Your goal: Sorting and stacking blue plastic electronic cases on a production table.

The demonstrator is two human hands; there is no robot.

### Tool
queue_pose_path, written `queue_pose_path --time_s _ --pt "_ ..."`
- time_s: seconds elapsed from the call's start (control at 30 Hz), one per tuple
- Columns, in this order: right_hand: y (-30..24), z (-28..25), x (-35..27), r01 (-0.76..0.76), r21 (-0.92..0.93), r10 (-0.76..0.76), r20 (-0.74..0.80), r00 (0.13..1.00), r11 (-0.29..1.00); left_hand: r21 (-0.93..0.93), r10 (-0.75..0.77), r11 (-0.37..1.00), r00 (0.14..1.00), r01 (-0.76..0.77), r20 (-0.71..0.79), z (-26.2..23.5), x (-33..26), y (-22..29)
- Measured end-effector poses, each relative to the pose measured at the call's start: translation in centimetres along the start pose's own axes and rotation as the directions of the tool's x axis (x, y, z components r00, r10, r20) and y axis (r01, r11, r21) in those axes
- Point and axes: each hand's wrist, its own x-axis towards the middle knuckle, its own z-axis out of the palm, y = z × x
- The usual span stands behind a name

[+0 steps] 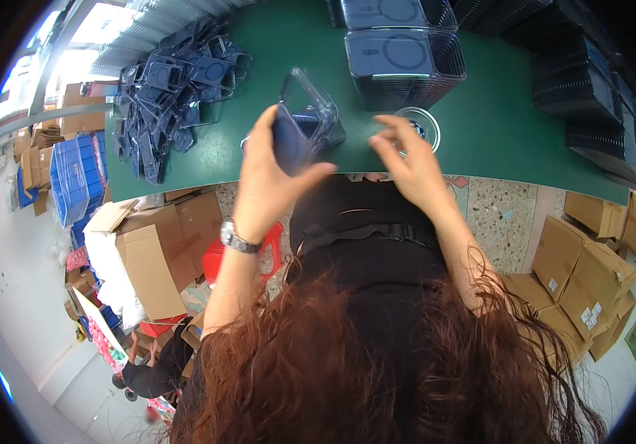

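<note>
My left hand [262, 159], with a watch on its wrist, grips a clear phone case [292, 140] with a dark blue back. The case is tilted up and blurred by motion. Just behind it, more phone cases [330, 133] sit low on the table, partly hidden. My right hand [407, 152] hovers beside a round clear dish [429, 126] near the table's front edge. Its thumb and fingers are bent but apart, and nothing shows between them. The dish's contents are small and mostly covered by that hand.
On the green table [259, 37], a loose heap of phone cases [170, 89] lies at left. A neat stack of cases [403, 63] stands at the back, with several stacks [577, 89] at right. Cardboard boxes [588, 288] and a red stool [218, 259] are below; another person [159, 374] works lower left.
</note>
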Motion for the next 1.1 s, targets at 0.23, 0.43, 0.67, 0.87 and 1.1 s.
queue_pose_path --time_s 0.23,0.43,0.67,0.87,1.1 --pt "4.6 -1.3 -0.1 -0.035 -0.219 0.015 -0.093 0.996 0.975 0.493 0.091 0.855 0.983 -0.160 0.160 -1.5 1.7 -6.4" --pt "3.7 -0.1 -0.3 -0.011 -0.243 0.024 0.048 0.999 0.970 0.565 -0.038 0.816 0.963 -0.124 0.266 -1.4 1.5 -6.8" --pt "3.9 0.9 0.7 -0.065 -0.231 0.098 0.134 0.986 0.971 0.442 0.007 0.892 0.983 -0.089 0.184 -2.1 0.1 -8.8" --pt "5.5 3.4 2.3 -0.200 -0.023 0.200 0.223 0.954 0.980 -0.607 -0.580 0.658 0.814 0.445 -0.032 -0.3 -1.8 -13.6" --pt "6.9 7.4 5.2 -0.277 -0.004 0.276 0.111 0.955 0.961 -0.831 -0.544 -0.218 0.643 0.511 0.539 3.7 -0.1 -19.7"
